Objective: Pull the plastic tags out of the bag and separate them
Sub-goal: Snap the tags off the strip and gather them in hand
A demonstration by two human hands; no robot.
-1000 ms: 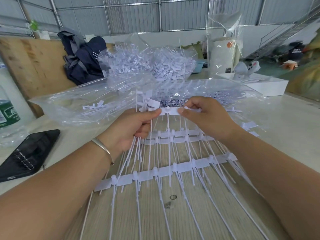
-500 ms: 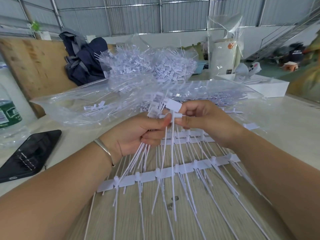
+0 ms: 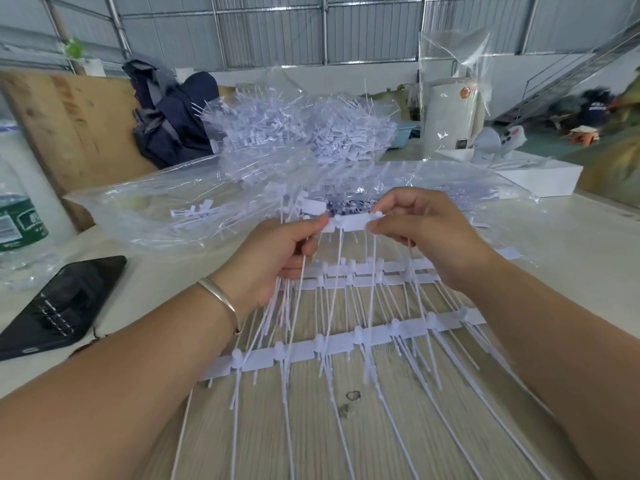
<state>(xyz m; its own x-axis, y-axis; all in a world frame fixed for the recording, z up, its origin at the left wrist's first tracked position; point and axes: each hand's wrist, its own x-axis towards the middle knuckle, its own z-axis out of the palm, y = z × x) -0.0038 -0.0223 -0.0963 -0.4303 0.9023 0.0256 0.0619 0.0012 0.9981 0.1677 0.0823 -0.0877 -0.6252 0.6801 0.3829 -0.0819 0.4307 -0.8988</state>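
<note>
Left hand [image 3: 277,251] and right hand [image 3: 426,233] pinching one tag strip [image 3: 351,222]; several strips [image 3: 329,344] laid out, bag [image 3: 166,209] still part-full.

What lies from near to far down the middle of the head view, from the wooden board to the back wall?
Wooden board → nearest strip of joined tags → left hand and right hand pinching a tag strip → clear bag → heap of loose tags → corrugated wall.
</note>
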